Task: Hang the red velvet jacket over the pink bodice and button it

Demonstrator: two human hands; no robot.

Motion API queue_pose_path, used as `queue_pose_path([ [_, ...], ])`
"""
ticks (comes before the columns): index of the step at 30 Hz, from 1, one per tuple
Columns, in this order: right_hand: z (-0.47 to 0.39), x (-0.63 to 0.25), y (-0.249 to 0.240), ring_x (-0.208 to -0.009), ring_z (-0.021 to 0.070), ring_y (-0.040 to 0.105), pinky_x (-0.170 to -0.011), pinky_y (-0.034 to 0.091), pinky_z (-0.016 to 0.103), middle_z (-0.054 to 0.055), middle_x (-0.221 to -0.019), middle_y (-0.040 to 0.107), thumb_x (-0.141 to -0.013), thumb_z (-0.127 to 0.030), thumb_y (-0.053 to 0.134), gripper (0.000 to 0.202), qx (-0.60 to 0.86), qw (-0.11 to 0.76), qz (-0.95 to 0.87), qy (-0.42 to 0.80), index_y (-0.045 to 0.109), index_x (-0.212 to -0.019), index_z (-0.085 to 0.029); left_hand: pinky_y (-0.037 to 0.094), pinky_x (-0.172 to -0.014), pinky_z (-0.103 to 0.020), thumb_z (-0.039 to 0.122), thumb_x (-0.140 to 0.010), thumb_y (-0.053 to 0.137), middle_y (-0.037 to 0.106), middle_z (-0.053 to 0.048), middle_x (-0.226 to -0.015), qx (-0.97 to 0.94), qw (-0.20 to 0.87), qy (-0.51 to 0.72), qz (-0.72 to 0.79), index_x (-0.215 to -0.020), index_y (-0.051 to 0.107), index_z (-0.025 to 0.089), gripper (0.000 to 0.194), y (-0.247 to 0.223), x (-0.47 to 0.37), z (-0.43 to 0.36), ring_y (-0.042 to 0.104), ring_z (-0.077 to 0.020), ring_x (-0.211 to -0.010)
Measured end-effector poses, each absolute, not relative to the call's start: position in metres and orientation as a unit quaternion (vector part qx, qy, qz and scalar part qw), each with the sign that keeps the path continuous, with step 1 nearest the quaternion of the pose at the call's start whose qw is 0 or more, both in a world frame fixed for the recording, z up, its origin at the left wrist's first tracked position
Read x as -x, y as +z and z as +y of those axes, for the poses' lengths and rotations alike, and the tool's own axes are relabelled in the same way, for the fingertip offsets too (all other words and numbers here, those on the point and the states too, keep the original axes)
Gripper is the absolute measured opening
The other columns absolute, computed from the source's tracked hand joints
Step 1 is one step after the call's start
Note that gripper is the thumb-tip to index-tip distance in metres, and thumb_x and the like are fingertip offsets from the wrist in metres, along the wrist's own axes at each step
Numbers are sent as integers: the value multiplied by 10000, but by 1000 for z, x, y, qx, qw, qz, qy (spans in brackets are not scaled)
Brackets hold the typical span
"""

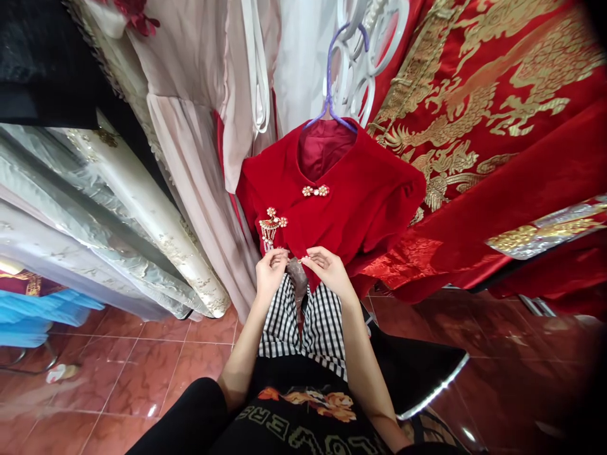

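Observation:
A red velvet jacket (327,221) hangs in front of me on a purple hanger (328,82). Its collar is fastened by a gold flower clasp (315,190), and a fan-shaped brooch with tassels (271,224) sits on its left front. My left hand (271,270) pinches the lower front edge below the brooch. Opposite it, my right hand (328,270) has thumb and fingers closed on the other front edge, by a small gold piece at the fingertips. The two edges lie a little apart between my hands, with some clear plastic (298,278) showing below.
Pale pink dresses (190,151) and white gowns (123,189) hang to the left. Red robes with gold embroidery (493,88) hang to the right. White rings (370,63) carry the hanger. A black item with a shiny edge (412,366) is beside my legs, above red floor tiles (152,373).

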State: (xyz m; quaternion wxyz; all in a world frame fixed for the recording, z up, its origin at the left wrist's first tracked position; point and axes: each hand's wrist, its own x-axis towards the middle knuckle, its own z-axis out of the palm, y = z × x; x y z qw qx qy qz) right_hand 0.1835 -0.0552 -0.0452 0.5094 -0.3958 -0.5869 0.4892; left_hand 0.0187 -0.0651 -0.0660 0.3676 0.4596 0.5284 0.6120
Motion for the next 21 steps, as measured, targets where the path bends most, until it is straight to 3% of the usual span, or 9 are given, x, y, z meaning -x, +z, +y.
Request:
queue_pose_path([
  [4, -56, -179, -44, -855, 166, 716, -877, 586, 323, 15, -877, 732, -752, -443, 789, 315, 379, 518, -570, 512, 679, -950, -225, 582, -758, -268, 290, -829, 647, 717, -50, -863, -474, 310, 620, 543, -909, 689, 171, 150, -69, -29, -60, 688, -143, -782],
  [9, -59, -185, -41, -873, 171, 713, -884, 583, 322, 29, -920, 744, -757, -448, 789, 317, 404, 536, -550, 497, 687, -960, -227, 553, -658, -220, 313, -811, 715, 638, -39, -936, -470, 159, 612, 616, -951, 591, 184, 227, -77, -29, -44, 634, -119, -762],
  [14, -61, -189, -42, -908, 180, 714, -915, 575, 341, 38, -976, 748, -786, -422, 769, 286, 416, 541, -549, 482, 690, -984, -232, 550, -734, -249, 276, -841, 700, 662, -5, -837, -489, 163, 594, 618, -936, 540, 201, 201, -86, -31, -30, 654, -121, -727],
  [21, -56, -188, -55, -912, 166, 706, -890, 583, 322, 43, -1022, 708, -833, -395, 723, 347, 418, 536, -584, 443, 649, -1136, -242, 547, -740, -248, 315, -882, 646, 715, -37, -907, -479, 173, 622, 595, -926, 634, 190, 133, -90, -33, -33, 667, -121, -750],
])
